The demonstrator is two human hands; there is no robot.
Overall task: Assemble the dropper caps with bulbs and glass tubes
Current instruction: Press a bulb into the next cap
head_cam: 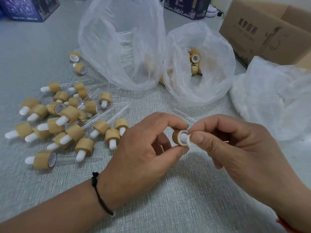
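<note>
My left hand pinches a bamboo-coloured dropper cap between thumb and forefinger, its open white-lined side facing right. My right hand pinches a white rubber bulb whose end sits inside the cap's opening. To the left lies a pile of several assembled caps with white bulbs and glass tubes. A loose glass tube lies on the mat just beyond my hands.
A clear plastic bag of glass tubes stands at the back centre. Beside it an open bag holds several bare bamboo caps. A white bag and a cardboard box are at the right. Dark printed boxes line the back.
</note>
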